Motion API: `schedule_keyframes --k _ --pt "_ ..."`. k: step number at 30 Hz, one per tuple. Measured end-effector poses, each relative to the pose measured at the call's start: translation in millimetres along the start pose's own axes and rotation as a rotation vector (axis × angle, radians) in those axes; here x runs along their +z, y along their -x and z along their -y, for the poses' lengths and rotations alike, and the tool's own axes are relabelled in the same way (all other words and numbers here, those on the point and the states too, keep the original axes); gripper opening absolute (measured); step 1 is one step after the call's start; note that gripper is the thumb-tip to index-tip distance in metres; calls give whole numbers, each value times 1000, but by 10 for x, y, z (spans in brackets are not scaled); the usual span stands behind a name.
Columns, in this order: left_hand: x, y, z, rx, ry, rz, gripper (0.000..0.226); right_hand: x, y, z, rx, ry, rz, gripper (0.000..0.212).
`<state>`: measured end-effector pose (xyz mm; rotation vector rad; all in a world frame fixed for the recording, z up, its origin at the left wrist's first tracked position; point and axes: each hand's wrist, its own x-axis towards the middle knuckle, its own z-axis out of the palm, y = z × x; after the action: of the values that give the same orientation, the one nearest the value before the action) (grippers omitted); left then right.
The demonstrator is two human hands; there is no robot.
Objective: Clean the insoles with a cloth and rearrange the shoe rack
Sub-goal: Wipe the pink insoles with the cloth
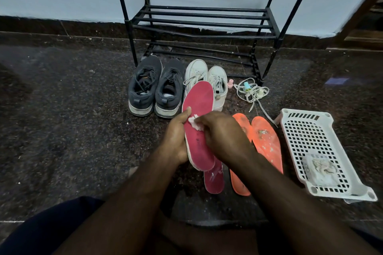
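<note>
Pink foam fills the middle of the view: the left hand [176, 141] grips a pink insole [199, 122] by its edge, thumb over the top face, and holds it tilted above the floor [72, 109]. The right hand [219, 132] has its fingers [204, 125] curled round a small white cloth [194, 123] and presses it on the insole's middle. This looks like the wiping step, early to midway in the job.

A second pink insole [214, 180] lies on the floor just below the held one, with pale smears on it, so it seems not yet wiped. Two orange insoles [267, 143] lie side by side to its right, speckled with whitish dirt, and likely wait their turn too. The held insole shows a fairly even pink face with a faint dark mark near the heel and a worn pale rim.

Rack [203, 20] stands against the wall with its visible shelves bare. Dark shoes [157, 87] and white shoes [207, 76] sit on the floor at its front edge, so the rearranging is still to do. Loose laces [251, 91] lie by the rack's right foot, with small bottles among them. A white basket [319, 151] rests near the orange pair and holds a crumpled packet; what is in it I cannot tell
</note>
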<state>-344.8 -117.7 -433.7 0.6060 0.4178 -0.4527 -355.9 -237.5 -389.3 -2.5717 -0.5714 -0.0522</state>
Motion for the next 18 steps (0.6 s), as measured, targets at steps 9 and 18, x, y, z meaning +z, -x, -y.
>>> schedule_keyframes --k 9,18 --pt "-17 -71 115 25 -50 -93 68 119 4 8 -51 212 48 22" --pt "17 -32 39 124 8 -100 61 13 13 82 89 94 -2 30"
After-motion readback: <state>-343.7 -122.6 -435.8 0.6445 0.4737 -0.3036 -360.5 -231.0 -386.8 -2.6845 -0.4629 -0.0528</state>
